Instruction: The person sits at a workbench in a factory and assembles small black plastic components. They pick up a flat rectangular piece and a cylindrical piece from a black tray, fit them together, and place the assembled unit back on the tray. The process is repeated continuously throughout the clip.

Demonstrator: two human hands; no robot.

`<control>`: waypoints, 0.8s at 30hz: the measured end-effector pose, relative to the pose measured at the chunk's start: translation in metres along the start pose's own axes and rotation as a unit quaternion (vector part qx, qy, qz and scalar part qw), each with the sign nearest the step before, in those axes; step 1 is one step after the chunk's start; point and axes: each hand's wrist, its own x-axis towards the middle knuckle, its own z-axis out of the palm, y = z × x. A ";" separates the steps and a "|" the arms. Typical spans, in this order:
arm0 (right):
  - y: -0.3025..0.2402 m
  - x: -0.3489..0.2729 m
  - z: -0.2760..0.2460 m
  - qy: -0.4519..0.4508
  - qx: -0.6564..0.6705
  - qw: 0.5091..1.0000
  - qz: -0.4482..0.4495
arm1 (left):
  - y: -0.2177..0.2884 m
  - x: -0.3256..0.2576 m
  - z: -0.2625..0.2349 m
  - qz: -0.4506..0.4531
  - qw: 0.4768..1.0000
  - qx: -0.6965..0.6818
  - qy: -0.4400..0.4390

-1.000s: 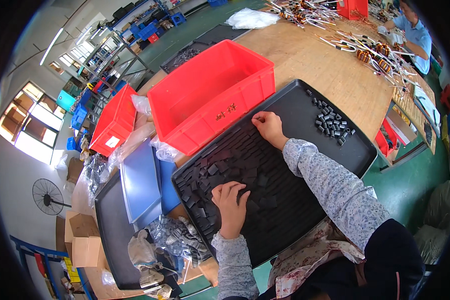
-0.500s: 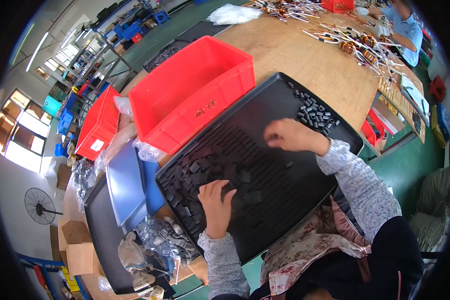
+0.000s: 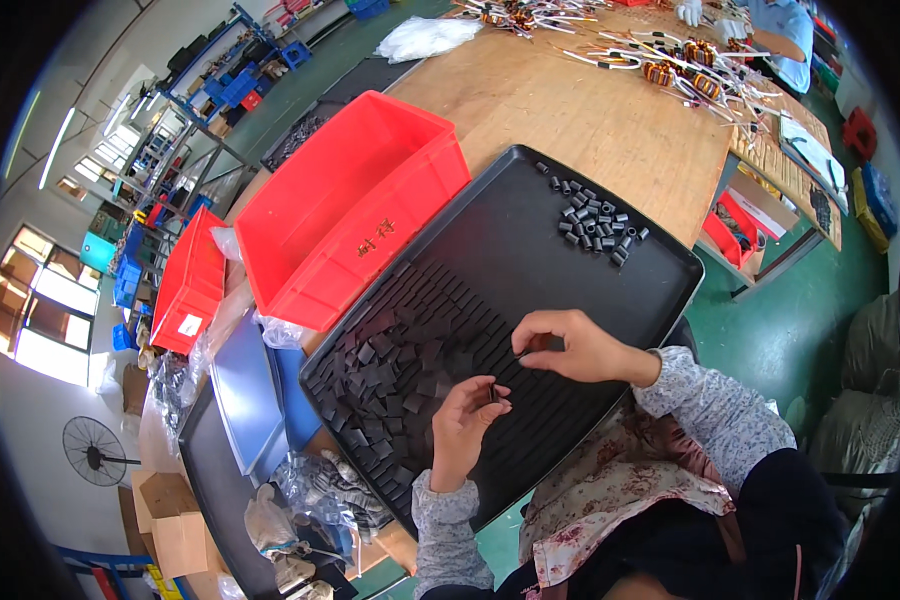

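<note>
Above a large black tray (image 3: 500,195), my left hand (image 3: 462,428) pinches a small black piece (image 3: 492,393) between thumb and fingertips. Close by on its right, my right hand (image 3: 575,346) has its fingers curled and thumb bent in; whatever lies at its fingertips is too small to make out. A loose heap of small flat black pieces (image 3: 375,375) covers the tray's left part. Beneath and around both hands run neat rows of similar black pieces (image 3: 460,300). Several short black tubes (image 3: 595,222) are gathered in the tray's far right corner.
An open red bin (image 3: 355,215) borders the tray at the far left, with another red bin (image 3: 190,285) beyond. Blue sheets (image 3: 240,385) and work gloves (image 3: 270,525) lie left. Wired copper coils (image 3: 695,75) sit at the back, near a co-worker's gloved hand (image 3: 688,12).
My left hand has moved right, off the heap, and closed on a small black piece. My right hand has come nearer and curled beside it. The whole view has shifted slightly.
</note>
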 end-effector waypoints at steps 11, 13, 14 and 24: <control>-0.009 0.002 0.022 -0.076 0.132 0.986 0.067 | -0.006 -0.003 0.001 -0.044 0.999 0.027 -0.013; -0.012 0.006 0.019 -0.084 0.025 0.996 -0.026 | -0.007 -0.003 0.000 -0.049 0.999 0.014 -0.013; -0.010 0.008 0.018 -0.083 -0.026 0.992 -0.095 | -0.005 -0.002 0.001 -0.054 0.998 0.010 -0.017; -0.009 0.064 0.004 0.006 0.268 0.955 0.123 | 0.010 -0.002 -0.004 -0.035 0.997 -0.062 0.025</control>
